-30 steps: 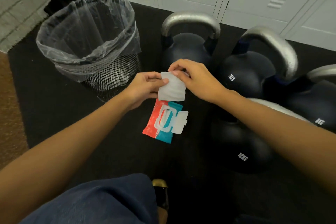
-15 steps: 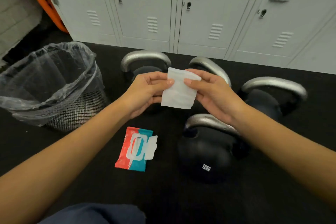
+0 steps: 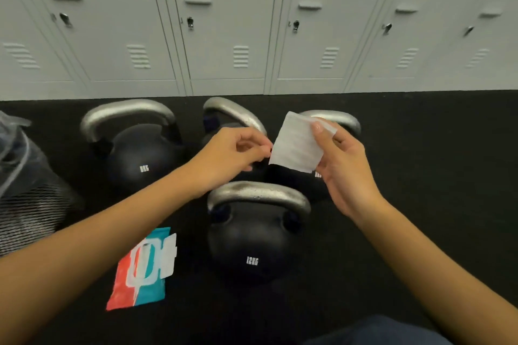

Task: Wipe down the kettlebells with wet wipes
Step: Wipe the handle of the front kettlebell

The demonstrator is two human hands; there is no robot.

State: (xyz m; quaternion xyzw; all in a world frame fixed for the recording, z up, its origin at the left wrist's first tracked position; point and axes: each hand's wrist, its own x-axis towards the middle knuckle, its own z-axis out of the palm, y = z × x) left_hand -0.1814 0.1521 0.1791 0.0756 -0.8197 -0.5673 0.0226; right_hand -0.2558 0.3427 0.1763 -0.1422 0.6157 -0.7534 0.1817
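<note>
Both hands hold a white wet wipe point(image 3: 294, 145) in the air above the kettlebells. My right hand point(image 3: 346, 168) grips its right side, thumb on the top corner. My left hand point(image 3: 238, 154) pinches its left edge with curled fingers. Several black kettlebells with silver handles stand on the black floor: one nearest me marked 12KG point(image 3: 252, 249), one at the left point(image 3: 140, 159), one behind my left hand point(image 3: 232, 113), and one mostly hidden behind the wipe and my right hand point(image 3: 340, 119).
A red and teal wipe pack point(image 3: 143, 269) lies on the floor left of the nearest kettlebell, its flap open. A mesh bin with a plastic liner point(image 3: 25, 190) stands at the far left. Grey lockers point(image 3: 224, 36) line the back.
Both hands lifted the wipe from over the pack and carried it right, above the kettlebells. The view tilted up, so the bin slid to the left edge.
</note>
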